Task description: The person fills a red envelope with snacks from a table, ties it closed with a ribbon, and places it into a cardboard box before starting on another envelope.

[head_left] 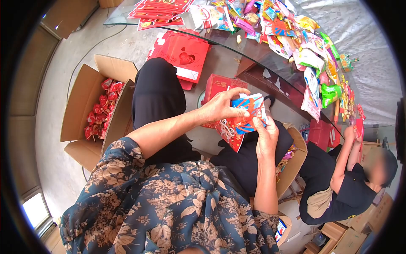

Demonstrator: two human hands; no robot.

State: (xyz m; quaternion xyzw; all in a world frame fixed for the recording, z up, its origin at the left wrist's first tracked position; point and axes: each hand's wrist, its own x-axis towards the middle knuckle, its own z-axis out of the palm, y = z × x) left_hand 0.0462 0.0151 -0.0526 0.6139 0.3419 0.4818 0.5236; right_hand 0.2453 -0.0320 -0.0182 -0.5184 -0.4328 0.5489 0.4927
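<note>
A blue and orange snack packet (249,111) is between my two hands above my lap. My left hand (226,106) grips its upper left side, thumb across the front. My right hand (266,137) pinches the lower right edge, thumb on top. Below the packet a red printed paper bag (230,136) hangs down against my dark trousers, overlapped by the packet, and its upper part is hidden. Where the bag is gripped, I cannot tell.
A glass table (262,57) bears a heap of assorted snacks (292,31) and stacked red bags (158,9). Cardboard boxes with red-wrapped sweets (102,108) and colourful sweets (287,158) flank my legs. At right, a seated person (351,182) holds something red.
</note>
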